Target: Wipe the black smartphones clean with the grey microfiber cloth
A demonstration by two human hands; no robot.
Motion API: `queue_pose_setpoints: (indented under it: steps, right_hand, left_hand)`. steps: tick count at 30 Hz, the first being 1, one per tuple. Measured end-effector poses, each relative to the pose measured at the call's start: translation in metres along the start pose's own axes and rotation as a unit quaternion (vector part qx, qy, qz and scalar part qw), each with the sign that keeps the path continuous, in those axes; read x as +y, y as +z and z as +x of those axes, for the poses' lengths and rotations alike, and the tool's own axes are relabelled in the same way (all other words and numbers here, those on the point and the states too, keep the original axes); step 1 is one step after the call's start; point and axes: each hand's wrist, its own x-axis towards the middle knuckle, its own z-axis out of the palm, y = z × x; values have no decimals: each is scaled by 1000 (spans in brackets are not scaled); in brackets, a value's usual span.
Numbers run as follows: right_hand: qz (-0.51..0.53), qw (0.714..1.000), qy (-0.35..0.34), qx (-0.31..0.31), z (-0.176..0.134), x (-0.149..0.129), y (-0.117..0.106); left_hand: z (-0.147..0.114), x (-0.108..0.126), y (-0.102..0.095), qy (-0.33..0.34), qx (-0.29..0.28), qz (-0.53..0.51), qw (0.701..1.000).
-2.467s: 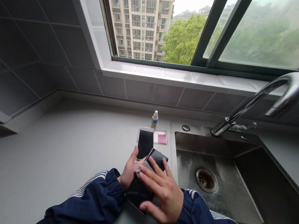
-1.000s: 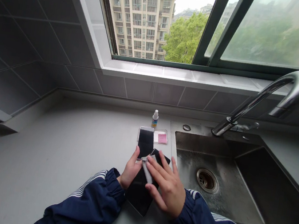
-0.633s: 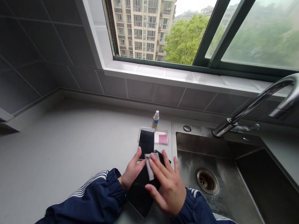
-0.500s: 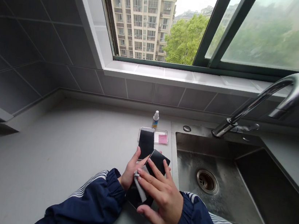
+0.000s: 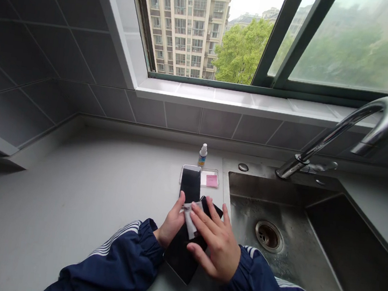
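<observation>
A black smartphone lies tilted across my left hand, whose fingers go under it while the thumb stays at its left edge. My right hand rests over the phone's upper part, fingers spread and flat. Beneath those fingers, a pale grey cloth is pressed against the dark screen. Just beyond the hands, a second phone with a silver rim lies on the counter, partly over a clear tray or case. The left hand's lower fingers are mostly hidden.
A small white-capped bottle stands behind the second phone. A pink note lies in the clear case. To the right is a steel sink with a curved faucet. Light countertop extends left; a window is ahead.
My right hand has slid the cloth upward along the phone, uncovering more of its lower end. My left hand stays nearly in place. The second phone and bottle have not moved.
</observation>
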Motion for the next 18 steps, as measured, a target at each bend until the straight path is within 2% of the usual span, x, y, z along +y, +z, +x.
queue_pose_setpoints:
  steps: [3, 6, 9, 11, 13, 16, 18]
  right_hand:
    - [10, 999, -43, -10, 0, -5, -3]
    - [-17, 1000, 13, 5, 0, 4, -2]
    - [-32, 995, 83, 37, 1, 15, 2]
    - [-28, 994, 95, 39, 0, 16, 4]
    - [-18, 997, 75, 24, 0, 11, 3]
    - [18, 1000, -4, 1, 0, 0, 0]
    - [51, 997, -59, -4, -1, -6, -3]
  left_hand:
    - [2, 0, -1, 16, 23, 2, 1000]
    - [-1, 0, 0, -6, 8, 11, 1000]
    - [-4, 0, 2, -56, -20, 22, 998]
    - [-5, -1, 3, -63, -23, 28, 997]
    - [-3, -2, 2, -31, -11, 32, 999]
    - [-1, -2, 0, 27, 20, 29, 999]
    - [-1, -1, -1, 29, 31, 24, 999]
